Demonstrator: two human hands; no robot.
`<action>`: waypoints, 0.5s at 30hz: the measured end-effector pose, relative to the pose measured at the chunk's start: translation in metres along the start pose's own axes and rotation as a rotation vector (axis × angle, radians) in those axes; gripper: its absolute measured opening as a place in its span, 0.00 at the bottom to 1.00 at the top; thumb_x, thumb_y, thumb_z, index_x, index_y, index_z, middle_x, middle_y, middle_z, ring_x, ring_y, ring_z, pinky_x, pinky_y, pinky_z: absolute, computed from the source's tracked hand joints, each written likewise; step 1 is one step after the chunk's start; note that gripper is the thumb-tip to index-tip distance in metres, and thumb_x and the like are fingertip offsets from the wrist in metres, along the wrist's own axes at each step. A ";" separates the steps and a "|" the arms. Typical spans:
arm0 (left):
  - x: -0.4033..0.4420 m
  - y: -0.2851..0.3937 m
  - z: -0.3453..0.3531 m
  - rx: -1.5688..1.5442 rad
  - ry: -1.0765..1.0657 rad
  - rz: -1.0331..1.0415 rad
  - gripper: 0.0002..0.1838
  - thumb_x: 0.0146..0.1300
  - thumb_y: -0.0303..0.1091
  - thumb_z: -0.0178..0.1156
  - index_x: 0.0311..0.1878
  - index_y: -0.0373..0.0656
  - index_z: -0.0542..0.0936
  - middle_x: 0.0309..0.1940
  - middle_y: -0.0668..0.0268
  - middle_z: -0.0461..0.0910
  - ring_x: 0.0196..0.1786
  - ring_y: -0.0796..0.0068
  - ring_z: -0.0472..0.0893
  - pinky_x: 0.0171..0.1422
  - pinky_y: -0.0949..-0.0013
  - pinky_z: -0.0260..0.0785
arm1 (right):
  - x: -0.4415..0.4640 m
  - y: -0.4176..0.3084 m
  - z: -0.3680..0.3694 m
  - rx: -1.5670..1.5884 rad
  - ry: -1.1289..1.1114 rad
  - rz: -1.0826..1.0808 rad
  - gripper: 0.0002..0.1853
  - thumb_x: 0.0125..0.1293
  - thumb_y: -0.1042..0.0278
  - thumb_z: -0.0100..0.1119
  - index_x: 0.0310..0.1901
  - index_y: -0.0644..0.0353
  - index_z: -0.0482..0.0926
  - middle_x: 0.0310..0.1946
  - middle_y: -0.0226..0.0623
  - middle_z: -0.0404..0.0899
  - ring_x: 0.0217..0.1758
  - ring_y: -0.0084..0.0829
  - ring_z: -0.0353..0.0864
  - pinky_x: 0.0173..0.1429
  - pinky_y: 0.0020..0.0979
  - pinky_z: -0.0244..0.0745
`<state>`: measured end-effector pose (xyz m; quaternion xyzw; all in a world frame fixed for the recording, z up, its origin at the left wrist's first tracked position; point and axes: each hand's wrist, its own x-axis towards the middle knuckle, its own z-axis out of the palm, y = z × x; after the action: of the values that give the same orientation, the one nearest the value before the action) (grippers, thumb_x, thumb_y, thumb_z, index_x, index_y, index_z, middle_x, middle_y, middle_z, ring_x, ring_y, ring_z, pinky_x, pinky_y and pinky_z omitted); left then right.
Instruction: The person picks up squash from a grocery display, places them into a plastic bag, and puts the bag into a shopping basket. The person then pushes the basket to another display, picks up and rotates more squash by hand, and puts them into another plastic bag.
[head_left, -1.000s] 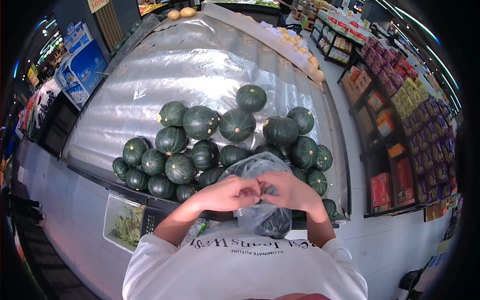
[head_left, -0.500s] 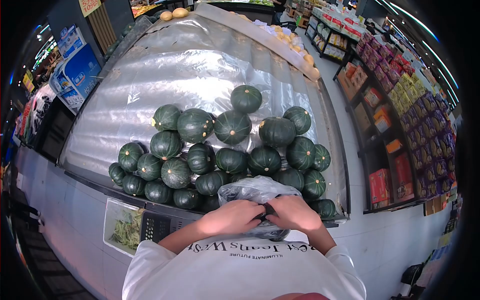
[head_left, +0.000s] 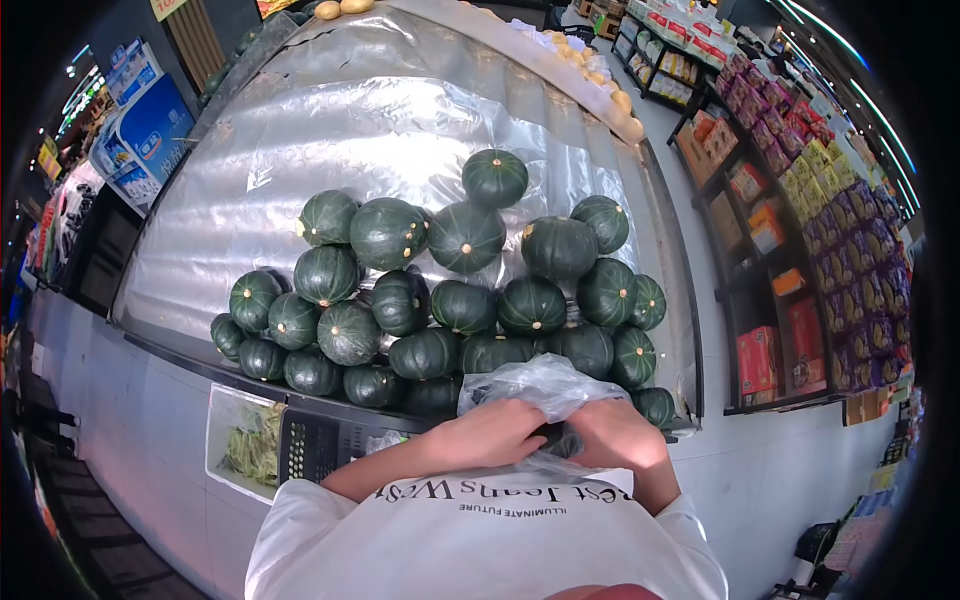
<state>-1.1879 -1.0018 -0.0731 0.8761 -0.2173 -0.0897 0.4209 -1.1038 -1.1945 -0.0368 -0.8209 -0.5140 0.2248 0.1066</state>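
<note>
A clear plastic bag (head_left: 540, 380) is bunched up close to my chest, at the front edge of the produce stand. My left hand (head_left: 508, 430) is closed on the bag's near left side, fingers curled. On the other side my right hand (head_left: 612, 434) grips the bag, its fingertips bent down and partly hidden in the plastic. Something dark shows between the hands; I cannot make out what it is. Just beyond the bag lie several dark green pumpkins (head_left: 465, 238), piled on the silver sheet (head_left: 330, 110) of the stand.
Left of my arm, a white bin (head_left: 215, 440) of leafy scraps stands beside a dark keypad device (head_left: 305, 445). Shelves with packaged goods (head_left: 765, 290) line the right side. A blue promotional stand (head_left: 150, 140) is at the left; yellowish round produce (head_left: 590, 70) sits at the far edge.
Both hands have shifted slightly right with the bag. The right hand has turned, its fingers now pointing further down into the plastic. The view has moved a little; the pumpkins stay in place.
</note>
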 end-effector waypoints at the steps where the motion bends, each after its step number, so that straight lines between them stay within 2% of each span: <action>1: 0.001 0.000 -0.001 -0.007 0.002 0.001 0.15 0.61 0.37 0.58 0.38 0.30 0.78 0.31 0.48 0.79 0.37 0.45 0.79 0.44 0.51 0.70 | -0.001 -0.002 0.001 0.011 -0.049 0.077 0.33 0.39 0.60 0.72 0.51 0.60 0.75 0.44 0.48 0.79 0.46 0.50 0.78 0.46 0.43 0.75; 3: 0.005 0.006 -0.007 0.012 -0.074 -0.044 0.18 0.58 0.40 0.61 0.35 0.29 0.79 0.31 0.47 0.79 0.37 0.47 0.80 0.44 0.52 0.71 | 0.000 -0.008 0.002 0.030 -0.147 0.232 0.34 0.38 0.61 0.72 0.52 0.59 0.74 0.45 0.48 0.79 0.48 0.50 0.78 0.48 0.44 0.75; 6: 0.010 0.005 -0.001 0.075 -0.119 -0.063 0.21 0.54 0.44 0.64 0.32 0.29 0.79 0.30 0.48 0.80 0.36 0.48 0.81 0.43 0.53 0.73 | -0.003 -0.008 0.017 0.021 -0.103 0.289 0.35 0.38 0.61 0.71 0.53 0.58 0.74 0.45 0.48 0.79 0.47 0.49 0.79 0.48 0.44 0.75; 9: 0.016 0.010 0.001 0.159 -0.208 -0.085 0.20 0.49 0.43 0.66 0.31 0.31 0.80 0.31 0.49 0.81 0.36 0.51 0.82 0.42 0.55 0.75 | -0.007 -0.003 0.029 0.078 0.076 0.154 0.35 0.38 0.61 0.71 0.53 0.58 0.74 0.45 0.47 0.79 0.47 0.50 0.79 0.48 0.44 0.75; 12: 0.021 0.013 0.005 0.242 -0.260 -0.082 0.19 0.46 0.43 0.67 0.31 0.33 0.81 0.30 0.51 0.82 0.35 0.53 0.83 0.40 0.57 0.76 | -0.008 -0.003 0.026 0.073 -0.075 0.228 0.35 0.37 0.60 0.72 0.52 0.59 0.75 0.45 0.48 0.79 0.46 0.51 0.79 0.48 0.45 0.75; 15: 0.018 0.010 0.019 0.269 -0.220 -0.063 0.19 0.44 0.44 0.67 0.29 0.34 0.81 0.28 0.52 0.82 0.34 0.53 0.83 0.39 0.57 0.76 | -0.009 0.000 0.032 0.060 -0.059 0.223 0.34 0.36 0.58 0.72 0.50 0.59 0.76 0.44 0.48 0.80 0.45 0.50 0.79 0.47 0.44 0.75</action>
<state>-1.1812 -1.0294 -0.0767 0.9159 -0.2443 -0.1682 0.2705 -1.1228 -1.2041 -0.0626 -0.8625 -0.4152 0.2747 0.0904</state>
